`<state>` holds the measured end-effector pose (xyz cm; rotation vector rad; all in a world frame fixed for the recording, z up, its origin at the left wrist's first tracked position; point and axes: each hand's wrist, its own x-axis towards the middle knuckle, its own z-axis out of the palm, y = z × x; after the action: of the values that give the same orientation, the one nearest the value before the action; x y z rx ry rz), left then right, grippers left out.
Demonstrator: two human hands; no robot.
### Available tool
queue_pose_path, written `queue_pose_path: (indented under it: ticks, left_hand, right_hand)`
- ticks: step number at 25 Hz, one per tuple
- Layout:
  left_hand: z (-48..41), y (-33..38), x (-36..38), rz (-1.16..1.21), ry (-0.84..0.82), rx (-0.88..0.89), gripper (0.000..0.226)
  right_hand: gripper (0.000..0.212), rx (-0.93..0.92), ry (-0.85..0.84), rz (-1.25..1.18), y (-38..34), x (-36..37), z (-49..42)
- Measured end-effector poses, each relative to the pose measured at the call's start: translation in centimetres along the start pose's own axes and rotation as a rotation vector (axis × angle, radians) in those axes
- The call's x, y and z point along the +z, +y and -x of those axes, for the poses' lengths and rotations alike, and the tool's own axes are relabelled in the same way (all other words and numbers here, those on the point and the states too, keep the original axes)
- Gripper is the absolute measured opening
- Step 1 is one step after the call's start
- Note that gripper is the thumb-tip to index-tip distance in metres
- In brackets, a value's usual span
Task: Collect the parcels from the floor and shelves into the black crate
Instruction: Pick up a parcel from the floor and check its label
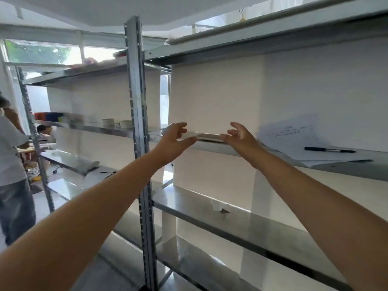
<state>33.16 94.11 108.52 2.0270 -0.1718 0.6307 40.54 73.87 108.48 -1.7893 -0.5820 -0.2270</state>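
A flat white parcel (pixel 206 136) lies on the metal shelf (pixel 212 147) at chest height, near its front edge. My left hand (pixel 175 139) is at the parcel's left end, fingers spread above it and thumb below the edge. My right hand (pixel 239 136) is at the right end, fingers apart and touching or nearly touching the parcel. Neither hand has clearly closed on it. The black crate is not in view.
Papers (pixel 294 141) and a black pen (pixel 329 150) lie on the same shelf to the right. A steel upright (pixel 137 114) stands left of my hands. Tape rolls (pixel 117 122) sit on the left rack. A person (pixel 12 160) stands at far left. Lower shelves (pixel 241 223) run below.
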Motion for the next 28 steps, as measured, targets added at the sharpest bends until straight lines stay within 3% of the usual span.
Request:
queue_pose_path:
  ticks: [6,10,16,28]
  left_hand:
    - [-0.3,-0.5,3.4,0.123,-0.095,0.022,0.057]
    - [0.8,2.3,10.5,0.240,-0.305,0.069,0.057]
    - [8.2,10.2,22.3,0.396,-0.595,0.078,0.058]
    - [25.9,28.9,39.7,0.481,-0.924,0.217,0.057]
  right_hand:
    - [0.065,0.049,0.097,0.136,0.2,-2.3,7.4]
    - [0.066,0.161,0.251,0.220,-0.1,-8.0,13.6]
    - [0.066,0.356,0.596,0.285,-1.5,-19.2,25.6]
    - [0.061,0.570,1.004,0.394,-5.2,-37.5,52.8]
